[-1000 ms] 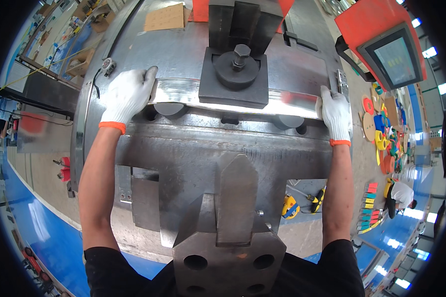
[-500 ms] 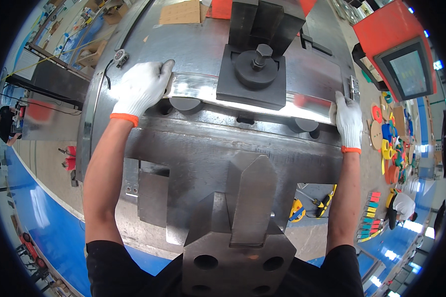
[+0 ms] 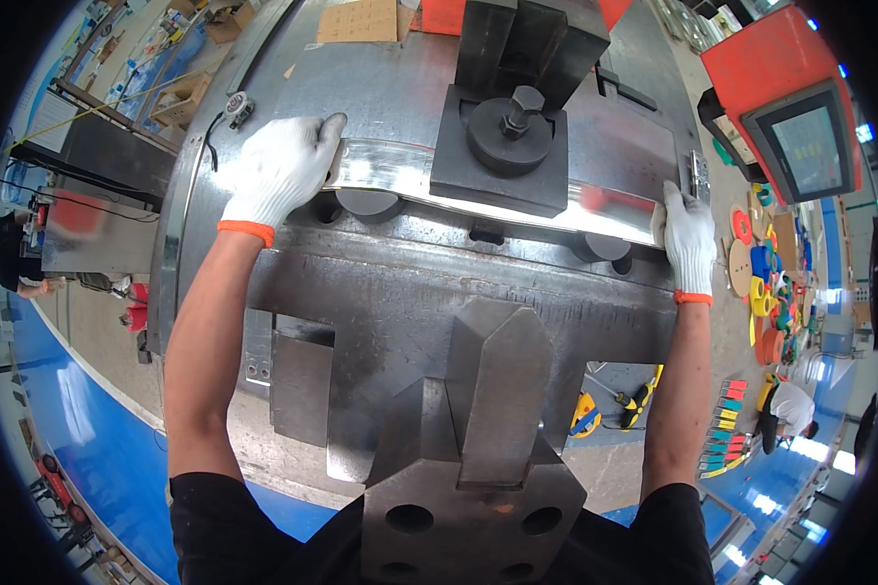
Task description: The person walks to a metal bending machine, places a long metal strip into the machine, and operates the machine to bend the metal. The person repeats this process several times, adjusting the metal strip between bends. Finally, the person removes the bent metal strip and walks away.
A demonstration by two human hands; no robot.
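A long shiny metal bar lies across the steel machine bed, its middle hidden beneath a dark block with a bolted round disc. My left hand, in a white knit glove with an orange cuff, grips the bar's left end, the thumb on top. My right hand, gloved alike, is closed round its right end. Two round steel pegs, a left one and a right one, stand against the bar's near side.
Close to me rises a large pointed steel block. A tape measure lies beyond my left hand. At the upper right stands a red control box with a screen. A person crouches at far right, near coloured tape rolls.
Both hands keep their grip on the metal bar, which stays in place. The view has shifted very slightly. At the far left, another person's arm has moved.
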